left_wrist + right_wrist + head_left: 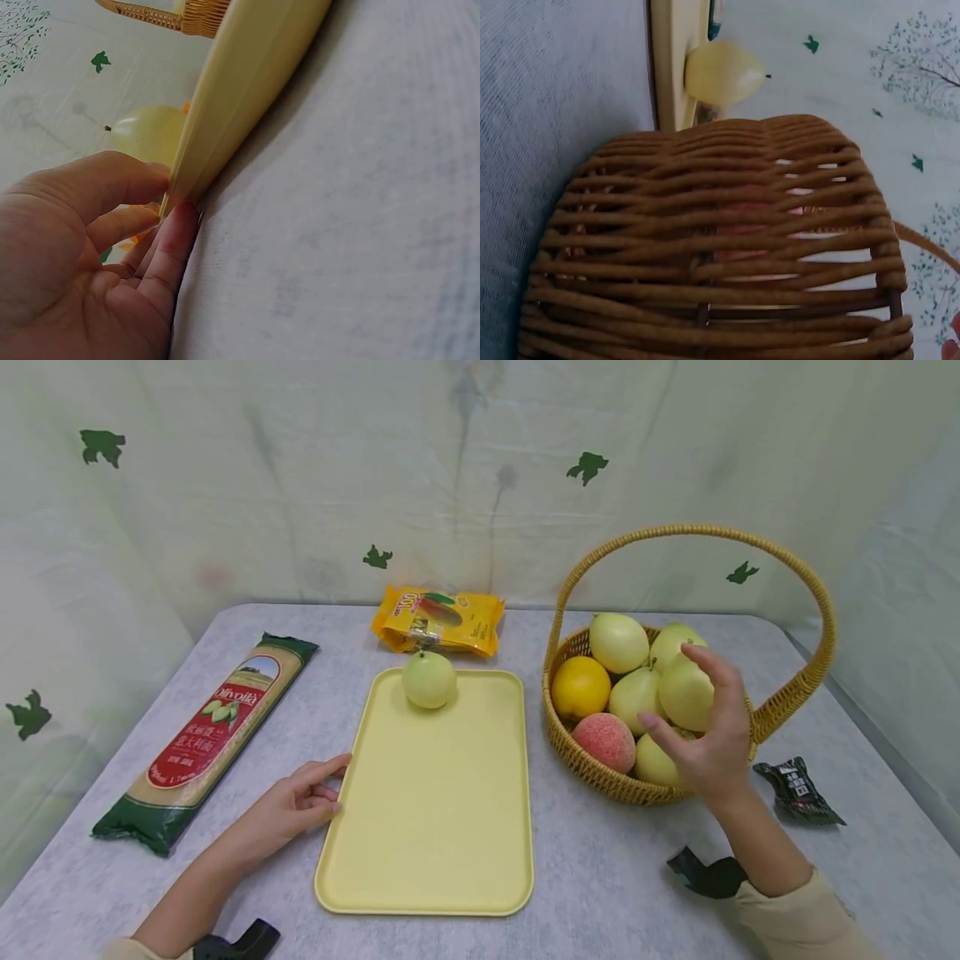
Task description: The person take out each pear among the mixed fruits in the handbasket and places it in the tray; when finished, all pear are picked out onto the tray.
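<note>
My left hand (296, 802) holds the left rim of a pale yellow tray (431, 810); in the left wrist view its thumb and fingers meet at the tray edge (225, 97). A yellow-green pear (429, 680) rests at the tray's far end. Over the right side of a wicker basket (600, 779) is my right hand (712, 735), thumb and index finger spread apart beside a pear (686, 693). Several more pears, an orange (581, 687) and a peach (603, 742) fill the basket. The basket's woven side covers most of the right wrist view.
A spaghetti pack (210, 735) lies left of the tray. Behind the tray is a yellow mango-printed snack packet (438, 620). A small black wrapped packet (799, 791) lies right of the basket, whose tall handle (693, 531) arches above the fruit.
</note>
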`<state>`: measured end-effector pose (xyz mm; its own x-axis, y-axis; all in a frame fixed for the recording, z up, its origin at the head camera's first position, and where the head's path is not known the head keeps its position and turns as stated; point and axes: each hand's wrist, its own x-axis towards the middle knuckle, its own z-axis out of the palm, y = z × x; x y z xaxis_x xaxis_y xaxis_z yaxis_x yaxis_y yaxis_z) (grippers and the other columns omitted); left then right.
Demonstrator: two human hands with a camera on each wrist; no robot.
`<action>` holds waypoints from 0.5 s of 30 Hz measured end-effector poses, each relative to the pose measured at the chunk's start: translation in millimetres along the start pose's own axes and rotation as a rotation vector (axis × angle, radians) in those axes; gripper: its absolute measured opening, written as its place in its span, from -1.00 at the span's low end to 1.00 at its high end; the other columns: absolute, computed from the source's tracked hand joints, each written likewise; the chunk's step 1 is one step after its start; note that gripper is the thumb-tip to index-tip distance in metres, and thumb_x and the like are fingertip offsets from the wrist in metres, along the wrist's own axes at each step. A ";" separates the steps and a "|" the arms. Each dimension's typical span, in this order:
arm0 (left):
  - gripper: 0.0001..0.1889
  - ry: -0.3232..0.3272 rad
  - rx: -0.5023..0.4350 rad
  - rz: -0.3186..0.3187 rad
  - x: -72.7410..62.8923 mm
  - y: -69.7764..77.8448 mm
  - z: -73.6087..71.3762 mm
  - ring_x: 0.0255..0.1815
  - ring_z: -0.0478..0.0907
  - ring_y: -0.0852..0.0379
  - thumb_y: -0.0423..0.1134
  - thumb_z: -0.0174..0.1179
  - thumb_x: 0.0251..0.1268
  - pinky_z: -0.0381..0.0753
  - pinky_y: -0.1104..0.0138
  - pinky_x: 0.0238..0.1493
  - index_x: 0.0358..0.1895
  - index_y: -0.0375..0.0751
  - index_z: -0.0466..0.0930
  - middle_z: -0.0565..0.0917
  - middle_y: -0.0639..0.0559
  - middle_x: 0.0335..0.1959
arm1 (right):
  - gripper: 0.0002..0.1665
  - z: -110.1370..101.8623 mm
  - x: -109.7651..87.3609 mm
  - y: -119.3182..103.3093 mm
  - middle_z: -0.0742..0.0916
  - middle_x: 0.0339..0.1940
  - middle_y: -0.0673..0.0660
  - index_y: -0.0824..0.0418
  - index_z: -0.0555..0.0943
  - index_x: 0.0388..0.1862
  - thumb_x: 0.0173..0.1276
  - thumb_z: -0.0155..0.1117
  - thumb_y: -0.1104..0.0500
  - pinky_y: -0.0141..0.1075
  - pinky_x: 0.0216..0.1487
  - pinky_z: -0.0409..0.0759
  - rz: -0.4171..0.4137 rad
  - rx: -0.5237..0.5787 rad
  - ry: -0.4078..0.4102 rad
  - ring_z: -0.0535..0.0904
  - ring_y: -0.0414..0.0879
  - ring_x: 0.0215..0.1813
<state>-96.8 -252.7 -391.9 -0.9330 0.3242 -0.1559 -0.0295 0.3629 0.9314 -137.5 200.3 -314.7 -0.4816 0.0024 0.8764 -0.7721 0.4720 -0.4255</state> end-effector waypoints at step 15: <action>-0.35 -0.002 -0.009 0.009 0.8 -0.8 -0.6 -0.15 0.39 0.10 -0.35 0.16 0.18 0.48 0.41 -0.24 0.35 -0.27 0.12 0.22 -0.24 0.17 | -0.08 -21.8 0.0 21.3 0.41 0.13 0.34 0.48 0.30 0.15 -0.01 0.38 -0.09 -0.27 0.17 0.15 0.174 -0.106 -0.071 0.26 -0.06 0.18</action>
<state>-97.7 -253.2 -392.6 -0.9325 0.3294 -0.1480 -0.0243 0.3516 0.9358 -144.9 229.6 -318.9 -0.6351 0.0316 0.7718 -0.6286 0.5596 -0.5402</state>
